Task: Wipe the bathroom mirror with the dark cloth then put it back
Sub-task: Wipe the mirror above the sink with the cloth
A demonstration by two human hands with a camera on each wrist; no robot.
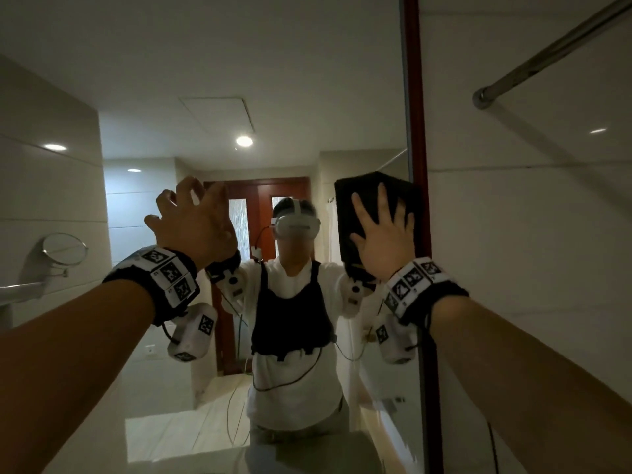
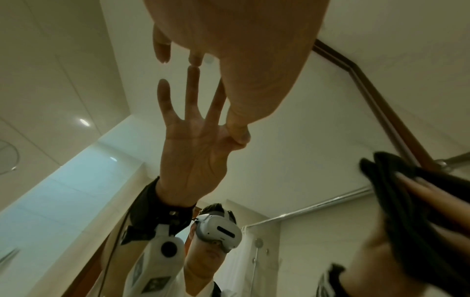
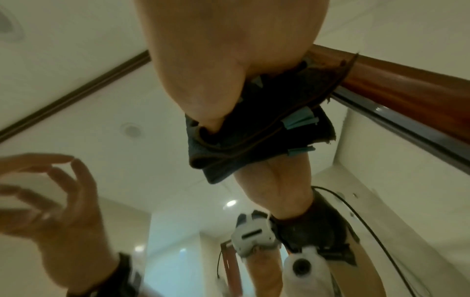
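From the head view, my right hand (image 1: 381,239) presses the folded dark cloth (image 1: 362,200) flat against the large wood-framed bathroom mirror (image 1: 212,80), fingers spread, beside its right edge. My left hand (image 1: 195,224) touches the glass, fingers loosely bent. In the left wrist view, my fingertips (image 2: 195,58) meet their reflection. In the right wrist view, the cloth (image 3: 254,136) lies under my palm.

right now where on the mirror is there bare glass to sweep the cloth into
Bare glass lies between the left hand and the dark cloth, and below both hands. It is crowded at the right: the right hand presses the cloth against the red-brown frame. Left fingertips touch the mirror.
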